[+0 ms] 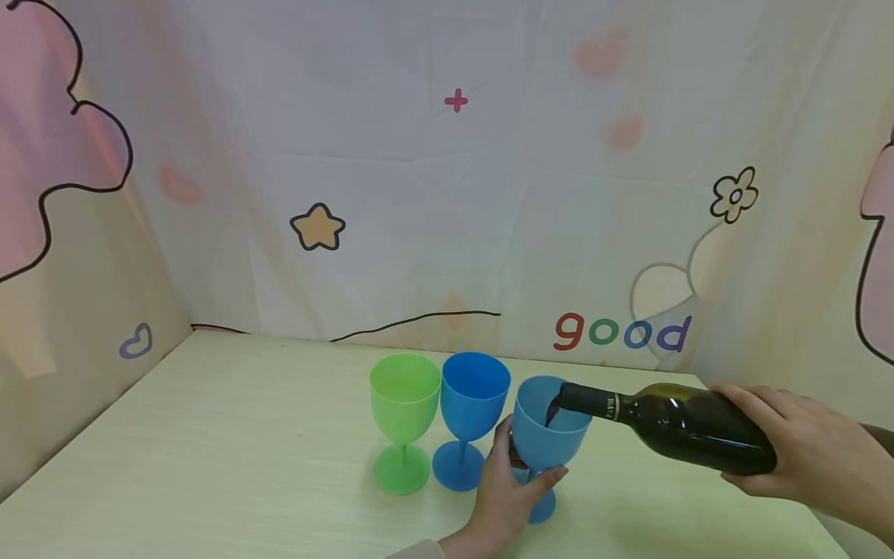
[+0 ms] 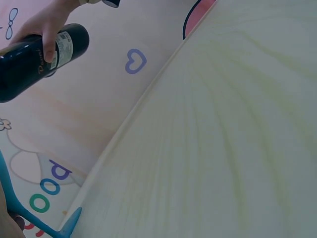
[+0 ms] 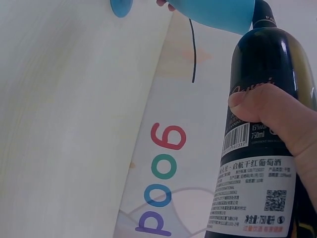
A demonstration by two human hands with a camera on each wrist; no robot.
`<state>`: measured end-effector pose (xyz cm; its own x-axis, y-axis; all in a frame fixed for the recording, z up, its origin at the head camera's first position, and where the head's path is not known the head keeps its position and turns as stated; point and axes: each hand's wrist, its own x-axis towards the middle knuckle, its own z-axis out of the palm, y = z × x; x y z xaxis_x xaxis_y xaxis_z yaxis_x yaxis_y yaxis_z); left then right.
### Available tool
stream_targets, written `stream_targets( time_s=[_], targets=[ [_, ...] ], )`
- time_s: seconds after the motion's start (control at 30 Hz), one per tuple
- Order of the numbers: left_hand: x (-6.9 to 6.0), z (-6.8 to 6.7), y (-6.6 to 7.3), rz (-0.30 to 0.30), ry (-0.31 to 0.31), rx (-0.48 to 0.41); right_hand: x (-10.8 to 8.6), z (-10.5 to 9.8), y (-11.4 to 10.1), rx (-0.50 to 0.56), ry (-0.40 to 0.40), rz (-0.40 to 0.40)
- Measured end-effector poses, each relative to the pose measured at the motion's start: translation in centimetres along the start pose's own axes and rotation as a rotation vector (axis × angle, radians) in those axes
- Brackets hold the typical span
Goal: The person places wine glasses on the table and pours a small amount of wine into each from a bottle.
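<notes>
My right hand [image 1: 803, 442] grips the lower part of a dark wine bottle [image 1: 698, 427], tilted so its mouth sits over the rim of a light blue goblet [image 1: 552, 446]. Dark red wine [image 1: 552, 411] streams from the mouth into that goblet. My left hand [image 1: 506, 497] holds the light blue goblet around its stem and lower bowl. In the right wrist view, the thumb lies across the bottle [image 3: 262, 59] above a white label. Left of the held goblet stand a darker blue goblet [image 1: 475, 396] and a green goblet [image 1: 405, 400], both upright.
The pale table [image 1: 209, 435] extends to the left and front. Behind it hangs a printed cloth backdrop [image 1: 391, 233] with a star and the word "good", and cloth also encloses both sides.
</notes>
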<state>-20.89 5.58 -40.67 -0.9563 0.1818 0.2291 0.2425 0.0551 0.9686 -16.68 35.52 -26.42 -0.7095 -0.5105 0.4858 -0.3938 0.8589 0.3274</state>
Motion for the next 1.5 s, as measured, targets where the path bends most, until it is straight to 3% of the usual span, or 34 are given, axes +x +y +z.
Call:
stream_targets(
  time_s=[0.83, 1.5],
  targets=[
    [-0.06, -0.01, 0.33, -0.014, 0.003, 0.009, 0.13, -0.33, 0.04, -0.022, -0.034, 0.005],
    [-0.03, 0.01, 0.24, -0.024, 0.005, 0.014, 0.31, -0.47, 0.39, -0.037, 0.007, -0.040]
  ],
)
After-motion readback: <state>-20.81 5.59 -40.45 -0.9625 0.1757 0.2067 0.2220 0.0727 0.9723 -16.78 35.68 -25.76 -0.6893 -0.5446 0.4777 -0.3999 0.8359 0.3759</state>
